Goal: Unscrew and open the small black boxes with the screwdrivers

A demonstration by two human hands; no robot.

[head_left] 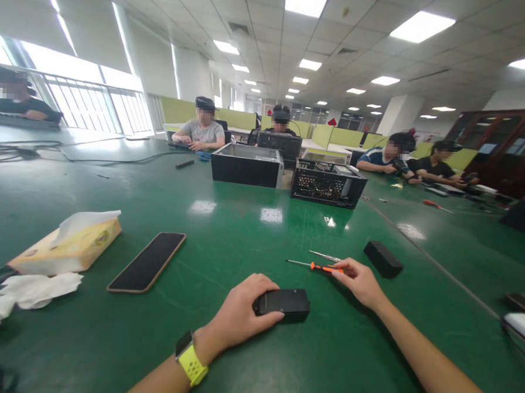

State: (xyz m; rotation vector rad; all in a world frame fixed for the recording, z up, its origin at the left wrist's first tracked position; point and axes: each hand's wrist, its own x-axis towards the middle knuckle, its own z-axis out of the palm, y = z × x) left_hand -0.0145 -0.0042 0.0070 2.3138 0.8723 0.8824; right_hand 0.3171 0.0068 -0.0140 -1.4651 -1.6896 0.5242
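Note:
My left hand (245, 307), with a yellow-strapped watch (191, 360) on its wrist, is closed round one end of a black rectangular box-like device (289, 304) lying on the green table. To the right, my right hand (363, 283) pinches the handle of an orange and black screwdriver (318, 266), its shaft pointing left. Just behind that lies a thin metal tool (323, 256), partly covered by my fingers. A second black block (383, 259) rests on the table beyond my right hand.
A phone (148, 262) and a tissue pack (68, 245) lie at left, beside crumpled tissues (32, 293). Two computer cases (246, 169) (329, 185) stand across the table. Several people sit around it. Another screwdriver (437, 205) is at far right; cables (71, 151) trail at left.

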